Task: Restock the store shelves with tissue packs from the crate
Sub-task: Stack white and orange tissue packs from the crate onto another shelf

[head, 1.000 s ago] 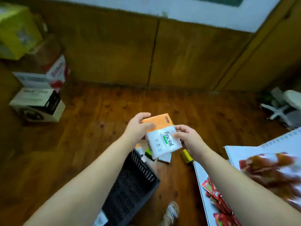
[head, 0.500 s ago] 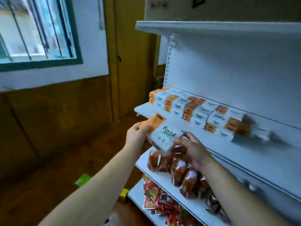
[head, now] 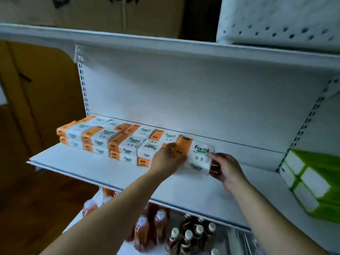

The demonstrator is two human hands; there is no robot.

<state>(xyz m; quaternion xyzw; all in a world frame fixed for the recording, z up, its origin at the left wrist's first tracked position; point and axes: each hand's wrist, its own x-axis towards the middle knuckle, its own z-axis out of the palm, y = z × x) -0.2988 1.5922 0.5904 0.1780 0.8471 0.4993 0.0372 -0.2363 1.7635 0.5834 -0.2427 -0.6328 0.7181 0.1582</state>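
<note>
Left hand (head: 166, 160), right hand (head: 227, 169) grip tissue pack (head: 199, 153) between them.

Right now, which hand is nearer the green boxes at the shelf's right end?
Right. The right hand holds the white end of the tissue pack, on the side facing the green boxes; the left hand holds its orange end, farther from them.

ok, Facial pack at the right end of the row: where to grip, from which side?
Probably take the tissue pack by its short ends, from the front, as left hand and right hand hold it: flat block, back panel behind, stacked packs on its left.
</note>
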